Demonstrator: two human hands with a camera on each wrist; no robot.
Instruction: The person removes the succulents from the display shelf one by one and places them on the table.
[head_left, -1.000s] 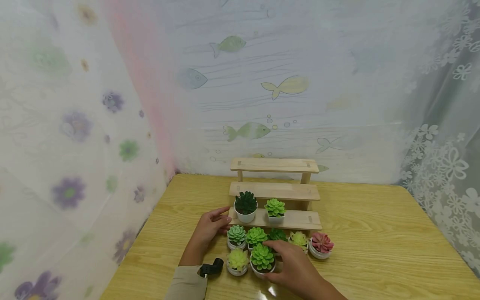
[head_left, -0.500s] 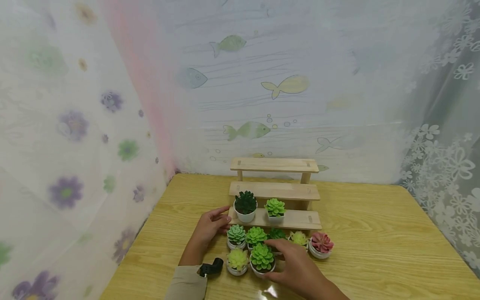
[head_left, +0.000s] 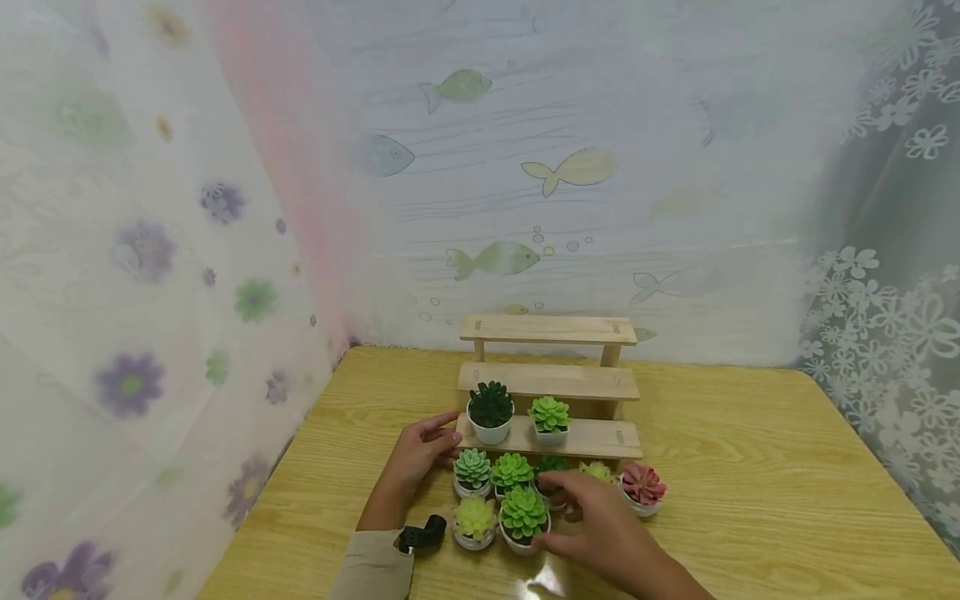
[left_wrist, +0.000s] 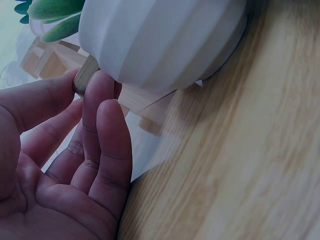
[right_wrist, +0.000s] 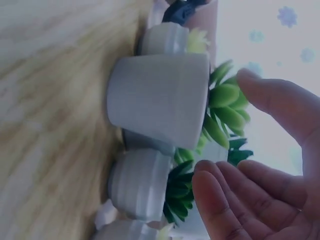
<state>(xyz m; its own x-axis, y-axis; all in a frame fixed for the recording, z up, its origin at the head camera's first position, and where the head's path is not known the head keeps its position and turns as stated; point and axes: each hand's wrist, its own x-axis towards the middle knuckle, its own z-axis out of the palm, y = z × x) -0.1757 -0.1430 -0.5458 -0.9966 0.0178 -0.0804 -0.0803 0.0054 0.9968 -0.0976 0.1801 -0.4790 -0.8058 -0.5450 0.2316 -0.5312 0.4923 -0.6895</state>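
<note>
My left hand (head_left: 411, 458) pinches the left end of the lowest board on a tiered wooden plant stand (head_left: 592, 435); the left wrist view has the board end (left_wrist: 87, 74) between thumb and fingers, beside a white ribbed pot (left_wrist: 165, 42). My right hand (head_left: 600, 521) is spread just right of a bright green potted succulent (head_left: 524, 512) at the front, its thumb tip overlapping the pot's edge. In the right wrist view, that smooth white pot (right_wrist: 157, 97) stands on the table, with nothing between the fingers and thumb of the hand (right_wrist: 265, 195).
On the lowest board stand a dark green succulent (head_left: 491, 408) and a light green one (head_left: 551, 415). Before it are a pale green (head_left: 472, 469), a yellow-green (head_left: 475, 518) and a red succulent (head_left: 642, 485), among others. Two bare boards (head_left: 547, 380) rise behind.
My right hand has drawn slightly right, away from the front bright green succulent, its fingers leaving the plant's side. The left hand and the pots stay where they were.
</note>
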